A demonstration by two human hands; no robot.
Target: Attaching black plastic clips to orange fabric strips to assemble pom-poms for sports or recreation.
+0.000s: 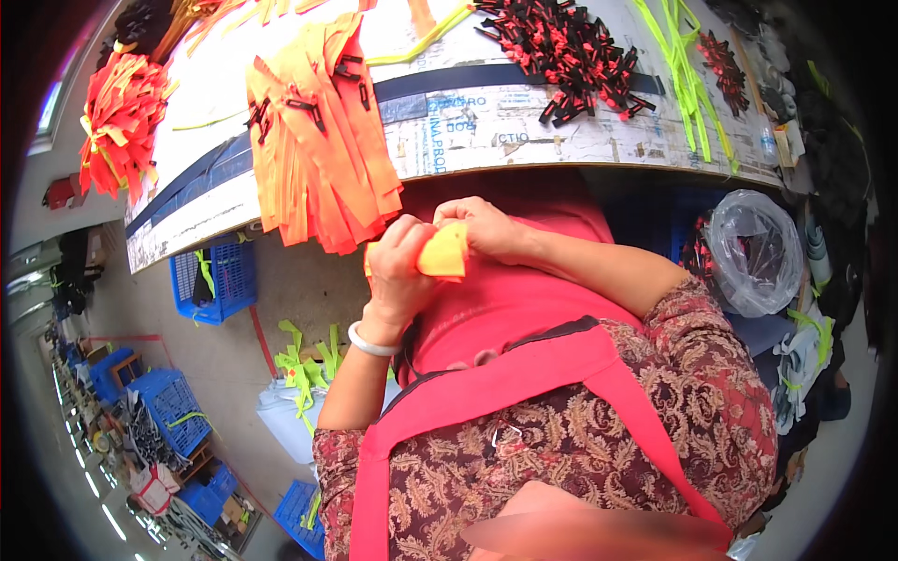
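Note:
My left hand (400, 264), with a white bangle (372, 342) on its wrist, is closed around a folded orange-yellow fabric strip (446, 254) in front of my red apron (505, 290). Close beside it, my right hand (479, 227) has its fingers bent and pinched together at the strip's upper end; whatever small part lies between them is hidden. A thick bundle of orange strips (323, 168), several with black pulls attached, hangs over the near table edge, just beyond my left hand.
On the cardboard-covered table (561, 140) lie a heap of black-and-red pulls (571, 56), lime-green strips (683, 79) and another orange bundle (122, 122). A blue basket (215, 280) stands below at left. A clear plastic bag (756, 252) is at right.

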